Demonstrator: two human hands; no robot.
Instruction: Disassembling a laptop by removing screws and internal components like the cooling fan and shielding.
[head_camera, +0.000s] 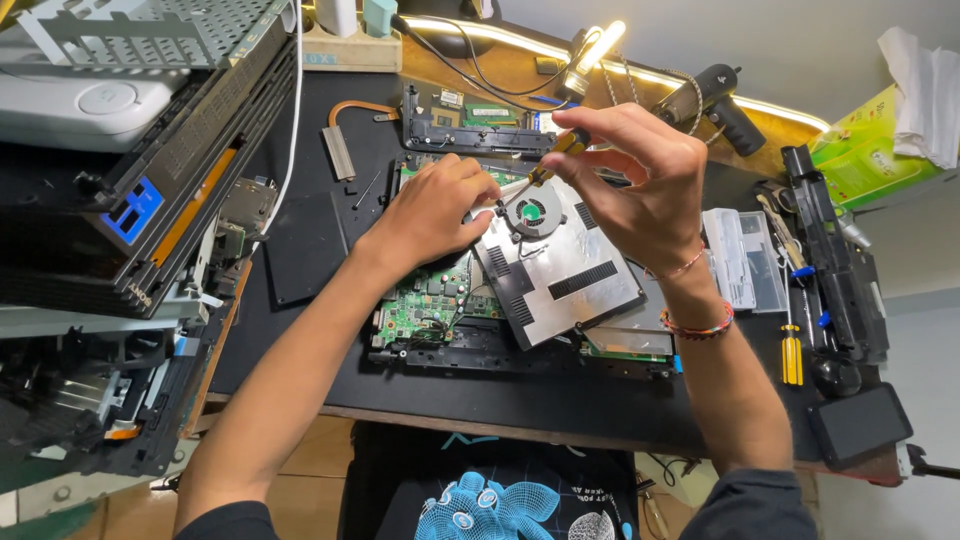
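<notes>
hands (540, 195) over laptop shell's (520, 355) green board (425, 300)

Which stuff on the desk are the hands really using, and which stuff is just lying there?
In use:
- screwdriver, held by the right hand
- silver fan plate, steadied by the left hand
- green circuit board under it

Just lying about:
- yellow-handled screwdriver
- clear plastic box
- copper heat pipe
- stacked laptop shells

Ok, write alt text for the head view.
A right hand holds a screwdriver over a fan on a metal plate, which the left hand steadies above an opened laptop's circuit board on a cluttered bench.
</notes>
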